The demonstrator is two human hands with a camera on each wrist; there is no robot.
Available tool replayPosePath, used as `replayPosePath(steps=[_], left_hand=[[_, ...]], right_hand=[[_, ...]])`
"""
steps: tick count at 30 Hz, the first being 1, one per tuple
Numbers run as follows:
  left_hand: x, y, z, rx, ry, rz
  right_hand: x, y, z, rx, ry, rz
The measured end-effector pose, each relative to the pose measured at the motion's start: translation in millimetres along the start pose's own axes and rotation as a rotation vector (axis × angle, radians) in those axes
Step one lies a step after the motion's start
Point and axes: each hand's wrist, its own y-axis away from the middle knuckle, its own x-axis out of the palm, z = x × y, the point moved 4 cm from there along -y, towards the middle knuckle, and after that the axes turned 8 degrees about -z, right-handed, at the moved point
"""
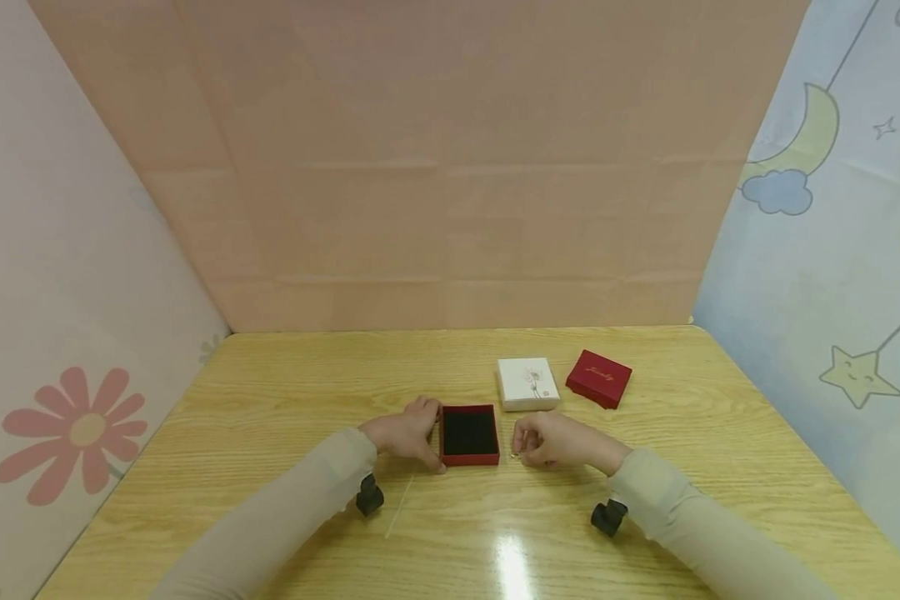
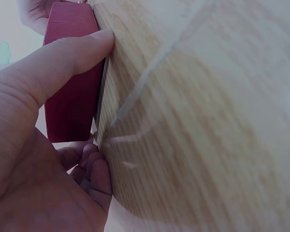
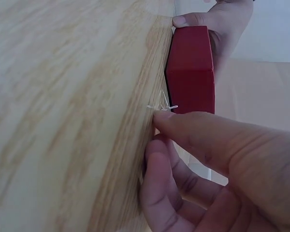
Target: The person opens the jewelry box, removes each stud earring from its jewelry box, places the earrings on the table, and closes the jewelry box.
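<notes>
An open red box (image 1: pixel 471 459) with a black insert (image 1: pixel 469 433) sits on the table. My left hand (image 1: pixel 411 432) grips its left side, the thumb at the front corner and the other fingers around the back one. In the left wrist view the thumb lies across the box's red wall (image 2: pixel 75 108). Just right of the box, my right hand (image 1: pixel 551 439) is low over the table. Its thumb and curled fingers pinch a small shiny piece with thin pale prongs (image 3: pixel 173 107), partly hidden by the thumb tip; I cannot tell its kind.
Behind the right hand stands a white box (image 1: pixel 527 383) with a flower print. A red lid (image 1: pixel 600 378) with gold lettering lies to its right. A thin pale strip (image 1: pixel 400 505) runs along the table (image 1: pixel 307 375) near the left wrist. Upright panels border the table.
</notes>
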Motion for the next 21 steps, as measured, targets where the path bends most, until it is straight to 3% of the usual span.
replayPosePath(steps=[21], left_hand=[[0.9, -1.3, 0.5, 0.009, 0.020, -0.001]], right_hand=[[1.4, 0.5, -2.1, 0.015, -0.030, -0.008]])
